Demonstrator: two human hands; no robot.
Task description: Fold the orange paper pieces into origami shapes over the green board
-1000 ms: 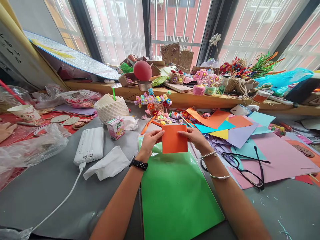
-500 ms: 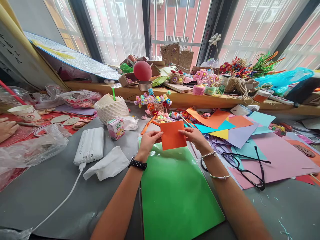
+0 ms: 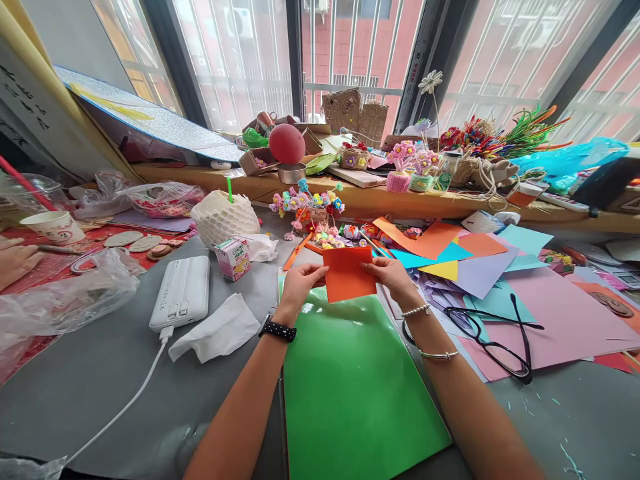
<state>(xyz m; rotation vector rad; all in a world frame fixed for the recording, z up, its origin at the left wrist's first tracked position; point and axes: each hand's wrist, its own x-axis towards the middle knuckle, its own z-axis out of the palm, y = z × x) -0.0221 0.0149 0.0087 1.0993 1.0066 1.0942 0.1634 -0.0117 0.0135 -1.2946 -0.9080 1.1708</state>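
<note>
A small square of orange paper (image 3: 350, 275) is held up between my two hands, above the far end of a green board (image 3: 365, 387). My left hand (image 3: 301, 285) pinches its left edge between thumb and fingers. On the opposite edge, my right hand (image 3: 393, 275) grips the paper the same way. The sheet faces me, looks flat and shows no crease that I can make out. Just behind it stand small crocheted flowers (image 3: 325, 207) in many colours.
Coloured paper sheets (image 3: 485, 273) and black glasses (image 3: 505, 340) lie to the right. Leftward are a white power bank (image 3: 181, 293) with its cable, a tissue (image 3: 220, 330), a small printed box (image 3: 233, 259) and a foam-wrapped coconut (image 3: 223, 217). Another person's hand (image 3: 17, 260) rests at the far left.
The orange paper has tilted slightly and looks a little darker and shorter. Both hands keep their hold on its edges. The whole view has shifted very slightly.
</note>
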